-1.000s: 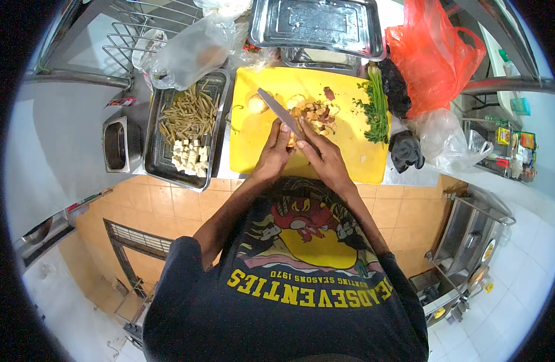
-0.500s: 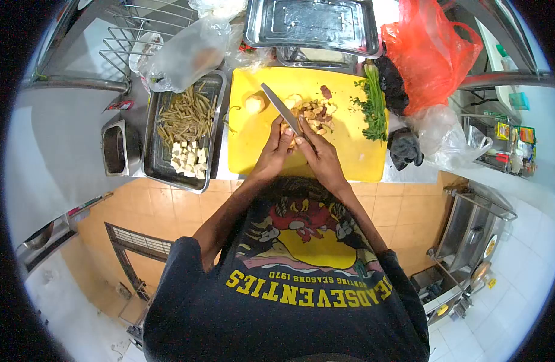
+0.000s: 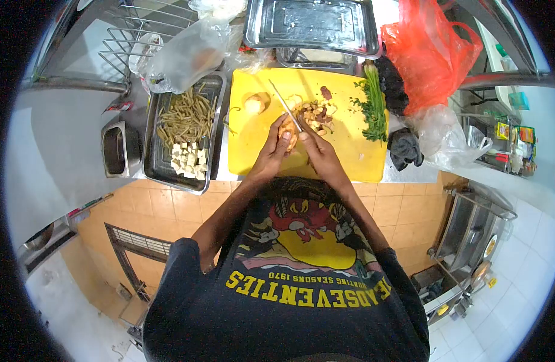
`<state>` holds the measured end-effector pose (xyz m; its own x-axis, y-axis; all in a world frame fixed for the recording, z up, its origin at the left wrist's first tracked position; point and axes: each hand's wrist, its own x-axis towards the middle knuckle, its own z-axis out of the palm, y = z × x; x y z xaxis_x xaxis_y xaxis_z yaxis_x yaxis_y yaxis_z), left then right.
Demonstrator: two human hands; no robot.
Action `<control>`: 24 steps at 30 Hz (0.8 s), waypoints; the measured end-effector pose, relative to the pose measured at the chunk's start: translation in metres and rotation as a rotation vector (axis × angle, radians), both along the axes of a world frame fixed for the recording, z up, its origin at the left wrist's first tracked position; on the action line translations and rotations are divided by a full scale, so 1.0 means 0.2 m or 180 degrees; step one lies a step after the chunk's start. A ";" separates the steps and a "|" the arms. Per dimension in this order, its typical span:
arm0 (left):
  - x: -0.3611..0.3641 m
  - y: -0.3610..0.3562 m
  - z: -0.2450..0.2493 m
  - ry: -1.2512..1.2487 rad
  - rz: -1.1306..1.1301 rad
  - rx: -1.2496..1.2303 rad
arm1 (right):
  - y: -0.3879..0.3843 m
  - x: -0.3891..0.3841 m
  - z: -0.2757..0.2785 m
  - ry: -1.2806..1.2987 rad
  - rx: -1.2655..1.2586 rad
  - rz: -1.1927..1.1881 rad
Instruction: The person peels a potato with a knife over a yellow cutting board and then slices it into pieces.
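While the left hand [image 3: 275, 149] grips the small bulb [image 3: 288, 129], the right hand [image 3: 318, 154] clenches the knife [image 3: 284, 107]. Better shallow strokes, I'd say — thumb clear.

Both your forearms reach forward and converge over the near edge of the yellow cutting board [image 3: 350, 154], wrists close together. Your left hand [image 3: 276, 143] is lifted slightly above the board's middle, fingers curled around a pale round piece [image 3: 288, 128]. Your right hand [image 3: 318, 151], just beside it and touching, is closed on the knife [image 3: 283, 105] handle, knuckles up, thumb toward the left hand.
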<state>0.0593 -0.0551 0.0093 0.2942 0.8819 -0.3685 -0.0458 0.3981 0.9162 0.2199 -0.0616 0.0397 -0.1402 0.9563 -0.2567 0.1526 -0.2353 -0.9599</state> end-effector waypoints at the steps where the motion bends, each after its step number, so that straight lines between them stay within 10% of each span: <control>1: -0.01 -0.01 0.00 0.0009 0.0013 -0.0004 | 0.02 0.02 0.01 0.0009 -0.0004 0.0013; 3: -0.01 -0.01 0.02 -0.0914 0.0446 -0.0635 | 0.07 0.12 0.08 0.0139 -0.2467 0.0165; 4: -0.02 0.00 0.02 -0.0913 0.0439 -0.0639 | 0.07 0.15 0.11 0.0142 -0.2469 0.0157; 8: -0.08 0.06 0.00 -0.2487 0.0701 -0.1381 | 0.04 0.17 0.10 -0.0045 -0.1099 0.0408; 24: 0.03 0.02 0.15 -0.0730 0.0310 -0.0652 | 0.02 0.08 0.09 -0.0320 0.0457 0.0563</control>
